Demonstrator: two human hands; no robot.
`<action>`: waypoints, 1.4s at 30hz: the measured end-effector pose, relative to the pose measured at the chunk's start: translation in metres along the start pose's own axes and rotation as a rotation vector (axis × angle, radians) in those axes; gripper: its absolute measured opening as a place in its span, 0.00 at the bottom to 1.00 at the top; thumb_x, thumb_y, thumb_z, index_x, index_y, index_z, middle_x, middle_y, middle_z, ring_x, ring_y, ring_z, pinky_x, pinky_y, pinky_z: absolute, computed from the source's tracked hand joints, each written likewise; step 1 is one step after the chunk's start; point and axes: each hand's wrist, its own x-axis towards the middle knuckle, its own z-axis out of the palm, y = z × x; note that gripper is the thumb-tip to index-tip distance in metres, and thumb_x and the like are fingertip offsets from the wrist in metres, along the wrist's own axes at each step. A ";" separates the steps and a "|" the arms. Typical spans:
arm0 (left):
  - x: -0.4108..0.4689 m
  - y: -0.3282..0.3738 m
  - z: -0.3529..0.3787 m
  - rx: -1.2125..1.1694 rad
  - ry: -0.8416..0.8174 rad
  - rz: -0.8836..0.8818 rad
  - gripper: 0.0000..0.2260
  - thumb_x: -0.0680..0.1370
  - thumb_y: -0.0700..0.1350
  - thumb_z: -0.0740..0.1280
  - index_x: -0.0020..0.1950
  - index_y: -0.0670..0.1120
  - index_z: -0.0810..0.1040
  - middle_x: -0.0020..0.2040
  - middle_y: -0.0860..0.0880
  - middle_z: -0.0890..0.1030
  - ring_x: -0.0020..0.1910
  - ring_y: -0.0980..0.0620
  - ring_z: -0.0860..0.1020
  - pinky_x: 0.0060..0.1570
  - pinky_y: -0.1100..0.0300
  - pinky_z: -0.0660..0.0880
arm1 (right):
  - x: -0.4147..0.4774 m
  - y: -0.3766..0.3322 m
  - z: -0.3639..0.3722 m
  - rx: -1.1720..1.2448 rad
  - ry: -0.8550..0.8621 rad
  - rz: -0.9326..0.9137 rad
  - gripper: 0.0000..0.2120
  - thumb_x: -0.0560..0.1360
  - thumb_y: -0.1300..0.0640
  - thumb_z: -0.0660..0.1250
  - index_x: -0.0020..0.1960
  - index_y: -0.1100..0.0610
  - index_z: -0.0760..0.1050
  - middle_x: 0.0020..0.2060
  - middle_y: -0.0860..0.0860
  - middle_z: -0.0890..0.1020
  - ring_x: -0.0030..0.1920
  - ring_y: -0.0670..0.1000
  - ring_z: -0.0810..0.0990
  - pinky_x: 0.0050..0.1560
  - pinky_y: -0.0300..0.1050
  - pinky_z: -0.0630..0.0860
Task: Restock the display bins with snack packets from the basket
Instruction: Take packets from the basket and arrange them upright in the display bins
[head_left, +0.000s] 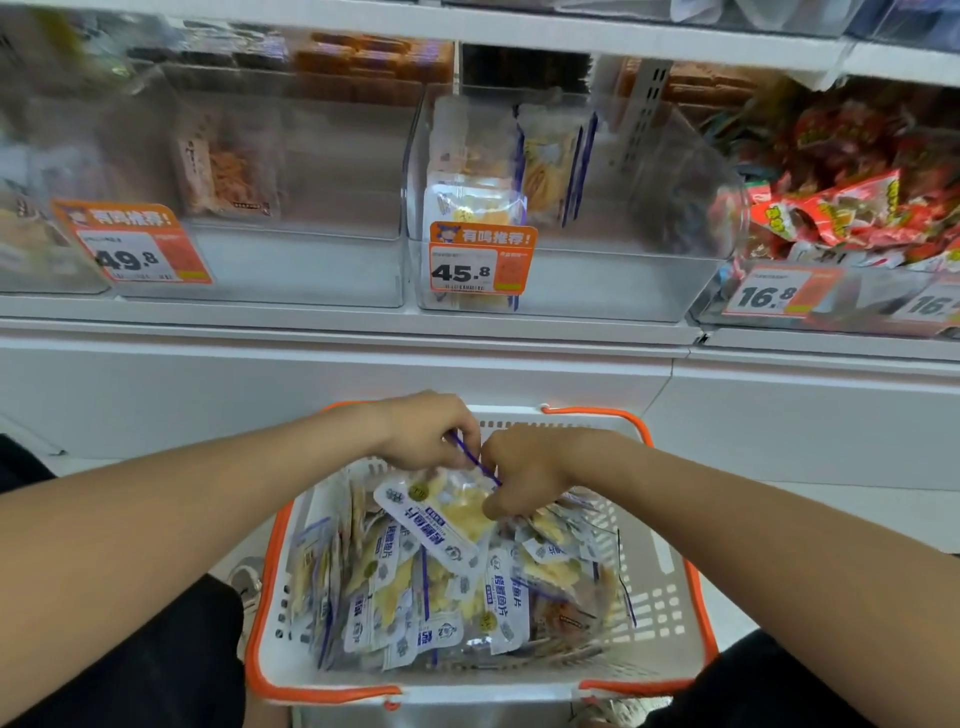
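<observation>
Head view, looking down. A white basket w/ an orange rim sat at 6 o'clock, close btwn the person's legs, prob. so both arms could reach it w/ the shelf straight ahead at 12.

Both hands met over the basket's far end. The left hand, at 11 o'clock from the basket's middle, pinched the blue zip edge of the held packet. The right hand, just beside it at 1 o'clock, had its fingers curled on the same top edge, thumb pointing down. Gripped by that stiff edge, the packet hung tilted above the pile. It looked like a lift-out, not yet clear of the basket.

The middle bin at 12 o'clock held matching yellow-and-blue pkts behind its 45.8 tag, so it was the likely target. Most of it showed bare.

Counts:
- Hands: 2.
- Basket: 1.
- Pkt held: 1.
- Pkts in basket: many, overlapping, too jumbled to count.
- Clear bins plainly seen: 3.
- Middle bin: approx. 3 pkts.
- Left bin at 10 o'clock, w/ the 49.8 tag: 1 pkt visible.
- Right bin at 2 o'clock: a heap of red packets, uncountable.
- Price tags: 4, one cut off at the frame edge.
</observation>
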 end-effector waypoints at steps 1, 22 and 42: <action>-0.001 0.004 -0.008 -0.059 0.038 -0.003 0.01 0.82 0.46 0.72 0.52 0.53 0.82 0.51 0.49 0.84 0.39 0.51 0.85 0.44 0.50 0.84 | -0.002 0.002 -0.004 0.124 0.027 0.002 0.13 0.77 0.49 0.71 0.42 0.55 0.72 0.35 0.49 0.75 0.35 0.51 0.75 0.36 0.45 0.70; -0.016 0.073 -0.139 -0.139 1.184 0.022 0.08 0.78 0.40 0.66 0.54 0.50 0.80 0.52 0.53 0.77 0.52 0.50 0.75 0.55 0.56 0.73 | -0.054 0.060 -0.169 1.596 1.143 0.031 0.05 0.78 0.64 0.65 0.46 0.66 0.75 0.46 0.62 0.85 0.43 0.63 0.87 0.41 0.55 0.85; 0.040 0.053 -0.154 0.639 0.736 0.047 0.31 0.74 0.76 0.54 0.57 0.53 0.81 0.68 0.49 0.75 0.67 0.46 0.71 0.69 0.46 0.67 | 0.033 0.133 -0.232 0.754 1.238 0.445 0.05 0.80 0.59 0.65 0.53 0.57 0.79 0.48 0.55 0.81 0.53 0.60 0.81 0.53 0.51 0.81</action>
